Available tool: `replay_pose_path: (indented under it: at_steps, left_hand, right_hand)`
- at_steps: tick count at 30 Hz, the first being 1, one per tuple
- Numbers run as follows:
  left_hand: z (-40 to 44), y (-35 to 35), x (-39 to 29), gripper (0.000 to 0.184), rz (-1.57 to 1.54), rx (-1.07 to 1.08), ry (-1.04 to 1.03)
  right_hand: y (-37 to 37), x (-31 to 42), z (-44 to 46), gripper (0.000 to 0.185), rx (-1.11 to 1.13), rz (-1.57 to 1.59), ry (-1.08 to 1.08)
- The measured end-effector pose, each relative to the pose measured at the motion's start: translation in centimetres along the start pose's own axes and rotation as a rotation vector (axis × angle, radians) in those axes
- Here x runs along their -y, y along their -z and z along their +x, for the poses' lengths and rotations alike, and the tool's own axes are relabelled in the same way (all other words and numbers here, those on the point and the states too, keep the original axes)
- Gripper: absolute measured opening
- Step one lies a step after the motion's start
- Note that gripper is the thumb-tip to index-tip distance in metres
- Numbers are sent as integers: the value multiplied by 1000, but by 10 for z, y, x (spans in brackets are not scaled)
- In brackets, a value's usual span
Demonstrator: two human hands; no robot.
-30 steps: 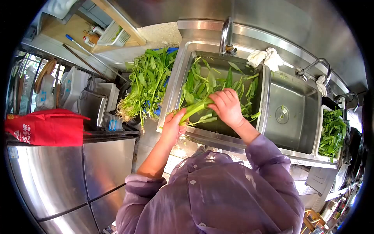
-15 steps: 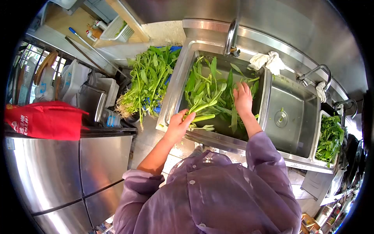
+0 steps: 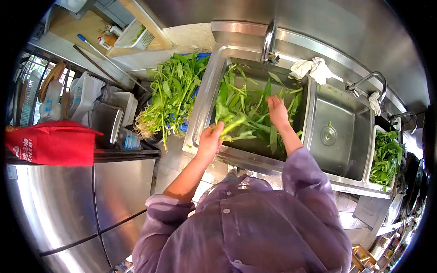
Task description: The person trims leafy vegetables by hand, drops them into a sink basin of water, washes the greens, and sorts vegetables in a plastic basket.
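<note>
Right over the big sink (image 3: 192,132), the left hand (image 3: 209,140) is closed around some green stems (image 3: 233,123). The thumb is on top, and the stems poke out over the near side of the sink, with leaves going up and away. The right hand (image 3: 278,113) is over the loose leaves (image 3: 261,119) in the same sink, well apart from the left hand. Its fingers are close together and a bit bent, and I cannot tell if they pinch anything. The leaves lie in a messy pile, some with long stalks. A shiny tap (image 3: 269,43) stands at the back of the sink, with a white cloth (image 3: 317,72) near it. Beside the big sink is a small sink (image 3: 342,157) with a round drain (image 3: 328,135) and a few green bits in it. Past that sits a tub (image 3: 369,182) full of greens (image 3: 386,157). On the other side of the big sink is a big bunch (image 3: 175,86) with pale, stringy roots (image 3: 149,123) and something blue (image 3: 176,123) under it
</note>
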State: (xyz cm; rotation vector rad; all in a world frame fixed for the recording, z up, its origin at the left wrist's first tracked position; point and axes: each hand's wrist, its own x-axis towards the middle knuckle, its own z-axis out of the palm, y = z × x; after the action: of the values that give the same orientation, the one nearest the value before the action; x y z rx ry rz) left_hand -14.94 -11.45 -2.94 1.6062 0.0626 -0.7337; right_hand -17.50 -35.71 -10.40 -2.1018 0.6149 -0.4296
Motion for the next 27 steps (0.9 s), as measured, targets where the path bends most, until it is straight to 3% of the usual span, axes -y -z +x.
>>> replay_pose_path:
  at_steps: [1,4,6,7,9,10,12,13,14,15,17,19,20,21,23,24,25,27]
  left_hand:
    - [0,2,-1,36,-169,18,222]
    - [3,-4,-6,35,-203,43,310]
    - [-1,-13,-11,34,-167,39,325]
    - [-2,-18,-10,34,-169,40,324]
    - [-3,-26,-11,33,64,-61,236]
    - [-6,-27,-13,32,27,-74,226]
    - [-9,-16,-7,32,-181,14,174]
    - [-11,-9,-1,32,-383,111,112]
    - [-13,-2,9,30,-426,53,103]
    - [-18,4,18,30,-460,6,90]
    - [-34,20,39,27,-243,-244,-10]
    - [-54,47,70,34,28,-413,-208]
    - [-69,60,82,34,105,-491,-237]
    - [-86,70,98,34,186,-576,-258]
    - [-121,86,133,33,151,-743,-190]
    - [-146,93,138,31,216,-820,-141]
    - [-168,104,163,31,257,-795,-53]
    - [-222,110,186,26,159,-1073,16]
  right_hand:
    - [1,4,-6,21,-110,-250,247]
    - [18,54,-23,22,-58,-188,798]
    - [15,86,-46,15,44,-259,997]
    - [6,87,-53,13,188,-308,965]
    - [-7,78,-56,9,325,-163,785]
    - [-15,70,-53,9,332,-163,800]
    - [-27,45,-49,14,485,875,-93]
    - [-20,37,-34,23,306,563,265]
    - [-16,30,-21,28,257,810,-283]
    - [-16,16,-12,30,188,641,-167]
    - [-24,-20,5,34,115,-384,178]
    - [-23,-1,1,36,245,-413,17]
    - [-30,-15,3,38,286,-483,121]
    - [-30,-3,0,39,388,-400,94]
    - [-47,-19,1,34,565,-169,128]
    - [-65,-40,1,32,504,-146,95]
    - [-62,3,-15,31,531,-224,90]
    - [-84,-1,-20,29,562,-90,157]
